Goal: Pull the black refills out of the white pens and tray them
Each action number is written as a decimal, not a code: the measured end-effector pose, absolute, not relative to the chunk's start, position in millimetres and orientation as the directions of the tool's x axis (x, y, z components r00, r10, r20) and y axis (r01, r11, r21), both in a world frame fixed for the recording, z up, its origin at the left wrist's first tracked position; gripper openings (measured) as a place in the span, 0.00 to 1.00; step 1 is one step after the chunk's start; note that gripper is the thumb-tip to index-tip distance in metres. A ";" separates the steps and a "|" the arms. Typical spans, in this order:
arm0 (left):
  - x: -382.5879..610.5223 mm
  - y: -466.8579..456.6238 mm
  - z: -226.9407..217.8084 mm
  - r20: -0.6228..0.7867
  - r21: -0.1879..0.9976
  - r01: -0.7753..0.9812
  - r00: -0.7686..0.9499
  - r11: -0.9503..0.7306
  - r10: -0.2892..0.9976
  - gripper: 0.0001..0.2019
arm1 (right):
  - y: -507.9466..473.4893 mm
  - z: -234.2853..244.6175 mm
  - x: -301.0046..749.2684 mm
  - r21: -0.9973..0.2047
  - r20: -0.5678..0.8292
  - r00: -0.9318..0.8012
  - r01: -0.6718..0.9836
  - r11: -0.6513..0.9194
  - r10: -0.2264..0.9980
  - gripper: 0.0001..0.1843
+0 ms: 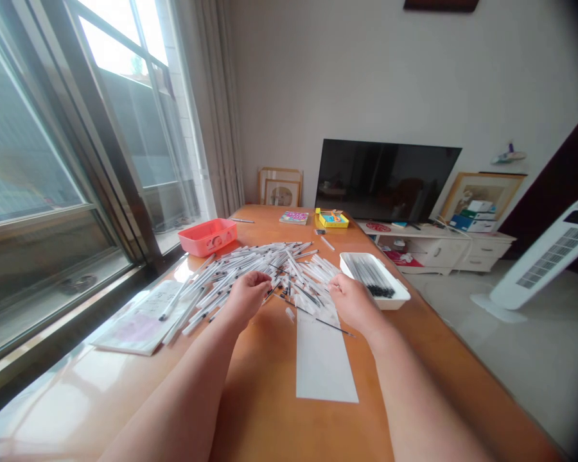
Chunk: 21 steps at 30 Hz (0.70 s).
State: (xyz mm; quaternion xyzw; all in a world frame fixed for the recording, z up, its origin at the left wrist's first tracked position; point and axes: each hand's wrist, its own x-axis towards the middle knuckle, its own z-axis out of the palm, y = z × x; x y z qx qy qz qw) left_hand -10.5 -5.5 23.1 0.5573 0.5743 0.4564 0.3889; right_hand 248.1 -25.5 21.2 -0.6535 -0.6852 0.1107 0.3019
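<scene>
My left hand (248, 296) is closed in a pinch at the near edge of a heap of clear pen barrels (241, 269). A dark thin tip shows by its fingers, but what they grip is too small to name. My right hand (354, 298) is curled shut beside the white tray, its fingertips over clear pen caps (320, 268); whatever it holds is hidden. Between the hands, thin black pen refills (334, 326) lie across a white paper strip (325, 366). One loose clear cap (289, 314) rests on the table left of the strip.
A white tray (399, 296) of black-tipped clear pens stands at right, a red basket (207, 239) at back left. A booklet (135, 324) lies under some barrels. Farther back are a colourful book (293, 217) and a yellow box (334, 222). A window borders the left side.
</scene>
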 end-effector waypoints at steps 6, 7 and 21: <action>-8.9 -2.5 9.8 0.115 0.828 0.547 0.047 -0.122 0.992 0.08 | -26.7 14.1 249.4 -0.612 0.099 0.020 0.789 0.045 0.995 0.04; -8.6 -1.5 7.9 0.130 0.802 0.580 0.060 -0.140 0.990 0.08 | -27.4 13.6 249.2 -0.618 0.081 0.007 0.785 0.044 0.997 0.03; -3.5 -7.3 6.2 0.155 0.698 0.673 0.190 -0.243 0.970 0.09 | -35.0 19.3 240.3 -0.648 -0.001 -0.137 0.754 0.103 0.991 0.07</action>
